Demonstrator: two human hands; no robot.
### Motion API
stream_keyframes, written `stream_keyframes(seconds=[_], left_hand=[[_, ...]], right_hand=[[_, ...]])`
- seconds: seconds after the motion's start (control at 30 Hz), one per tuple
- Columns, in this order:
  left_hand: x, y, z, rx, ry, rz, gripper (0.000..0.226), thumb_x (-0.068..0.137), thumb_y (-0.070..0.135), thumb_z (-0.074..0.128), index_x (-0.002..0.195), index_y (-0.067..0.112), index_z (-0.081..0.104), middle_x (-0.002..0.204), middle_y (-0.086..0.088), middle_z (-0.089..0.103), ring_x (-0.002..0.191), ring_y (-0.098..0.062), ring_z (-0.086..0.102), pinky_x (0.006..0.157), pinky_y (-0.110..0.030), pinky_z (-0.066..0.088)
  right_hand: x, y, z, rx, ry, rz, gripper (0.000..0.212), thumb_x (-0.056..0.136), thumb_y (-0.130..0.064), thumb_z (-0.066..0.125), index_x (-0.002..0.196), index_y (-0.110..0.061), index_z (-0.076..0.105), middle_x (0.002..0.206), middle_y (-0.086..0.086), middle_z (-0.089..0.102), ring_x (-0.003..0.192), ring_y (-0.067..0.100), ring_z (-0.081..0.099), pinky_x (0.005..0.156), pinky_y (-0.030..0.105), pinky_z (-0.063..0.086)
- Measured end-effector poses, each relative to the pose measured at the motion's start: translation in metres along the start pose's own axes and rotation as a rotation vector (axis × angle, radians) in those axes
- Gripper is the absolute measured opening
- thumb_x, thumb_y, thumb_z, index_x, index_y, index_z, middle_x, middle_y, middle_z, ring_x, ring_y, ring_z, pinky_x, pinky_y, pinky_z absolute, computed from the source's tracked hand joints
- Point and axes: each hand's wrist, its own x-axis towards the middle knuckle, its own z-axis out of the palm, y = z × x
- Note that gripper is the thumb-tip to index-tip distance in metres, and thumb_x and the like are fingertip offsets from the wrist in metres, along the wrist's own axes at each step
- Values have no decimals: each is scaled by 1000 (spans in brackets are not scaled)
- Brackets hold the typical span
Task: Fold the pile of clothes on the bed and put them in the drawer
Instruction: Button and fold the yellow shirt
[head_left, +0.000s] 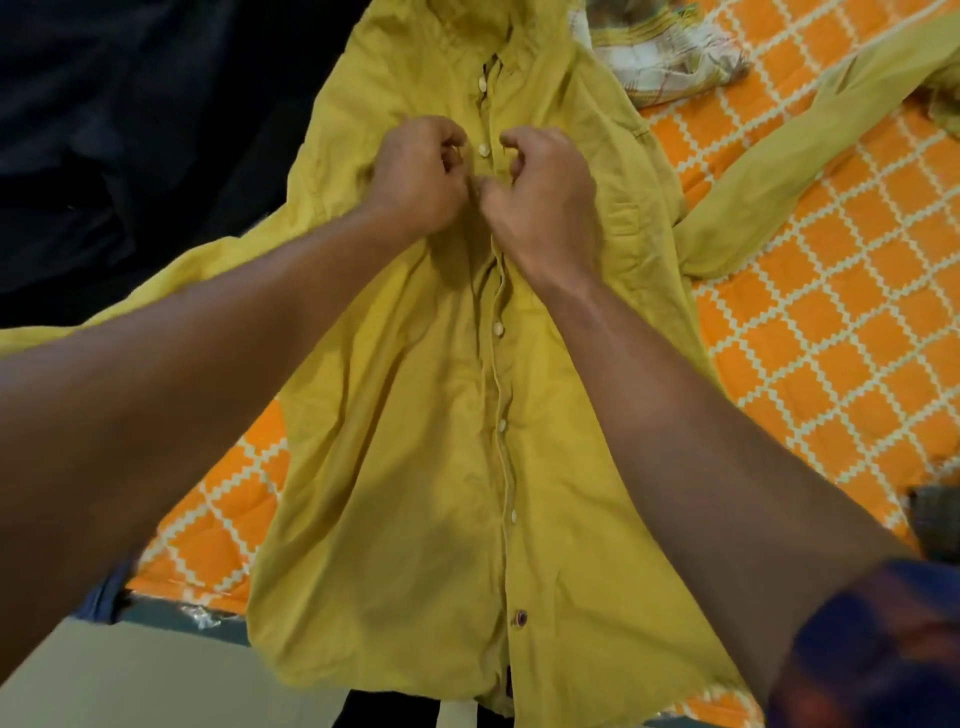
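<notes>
In the head view, the collar end of the mustard-yellow button-front cotton shirt (415, 467) is cut off at the top edge. Both forearms cover parts of its front. What the fingertips pinch is hidden between the knuckles, so one cannot tell whether it is a button or only cloth. The left hand (415, 171) and the right hand (545, 192) sit knuckle to knuckle at chest height on the placket, fingers curled tight into the fabric on either side.

The shirt lies front-up and creased on the bed with the orange sheet gridded in white (831, 338), its hem hanging past the near edge. Cream buttons run down the placket, with one dark red button (521, 617) near the hem. One sleeve stretches toward the upper right across the sheet. A crumpled plaid cloth (660, 57) lies beside the collar. A dark fabric (104, 130) fills the upper left, too dim to identify.
</notes>
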Motion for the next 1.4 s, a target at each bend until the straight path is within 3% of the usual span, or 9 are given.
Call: stream_keyframes(seconds=[0.07, 0.17, 0.27, 0.47, 0.77, 0.93, 1.07, 1.27, 1.4], left_hand=[[8, 1, 3, 69, -41, 47, 31, 90, 7, 53, 116, 9, 71, 107, -7, 72, 100, -21, 66, 87, -25, 49], [15, 4, 12, 149, -31, 64, 26, 92, 12, 54, 108, 8, 73, 102, -10, 73, 97, -28, 66, 87, -36, 51], [21, 4, 18, 121, 37, 25, 20, 93, 22, 60, 107, 13, 71, 99, -6, 72, 94, -23, 65, 87, -33, 49], [26, 4, 27, 109, -6, 102, 16, 92, 15, 60, 100, 13, 74, 94, -2, 69, 88, -16, 63, 75, -23, 44], [30, 2, 25, -41, 0, -36, 10, 90, 11, 62, 92, 13, 72, 86, 6, 66, 84, -8, 64, 76, -22, 54], [35, 8, 21, -200, -79, -174, 13, 88, 8, 67, 79, 18, 67, 68, 10, 62, 72, -6, 64, 64, -16, 53], [39, 8, 24, -330, -108, -275, 18, 88, 3, 65, 74, 14, 68, 70, 4, 66, 74, -12, 69, 76, -30, 62], [38, 5, 30, -347, -88, -283, 12, 87, 7, 69, 77, 13, 73, 76, 2, 71, 81, -15, 73, 78, -34, 62], [40, 1, 32, -466, -113, -350, 22, 88, 5, 67, 70, 16, 69, 78, -4, 73, 79, -17, 74, 79, -35, 62]], right_hand=[[19, -5, 1, -180, -109, -16, 6, 77, -22, 64, 81, -18, 63, 84, 0, 57, 78, 20, 57, 61, 32, 37], [38, 0, 0, -250, -147, 47, 24, 72, -16, 59, 59, -20, 40, 57, -3, 37, 54, 20, 42, 47, 30, 24], [43, 10, -2, -100, -118, 128, 24, 72, -16, 61, 53, -17, 46, 48, -4, 35, 45, 13, 31, 44, 30, 24], [35, 28, 11, 149, -16, 267, 21, 80, -21, 77, 70, -4, 72, 70, 7, 72, 67, 21, 70, 61, 37, 55], [27, 26, 15, 673, 29, 529, 19, 79, -8, 83, 65, -15, 72, 58, -4, 65, 52, 8, 56, 58, 32, 54], [24, 23, 21, 565, 34, 425, 21, 75, -16, 88, 63, -25, 73, 61, -11, 70, 59, 2, 61, 63, 27, 54], [23, 23, 27, 511, 54, 407, 15, 78, -19, 85, 67, -24, 77, 63, -15, 70, 60, -6, 62, 62, 19, 51], [24, 25, 27, 574, -19, 442, 22, 81, -16, 82, 64, -28, 75, 67, -11, 74, 70, 3, 68, 75, 31, 59], [29, 28, 25, 670, -69, 500, 18, 77, -19, 81, 66, -6, 77, 71, 3, 72, 69, 15, 64, 74, 36, 55]])
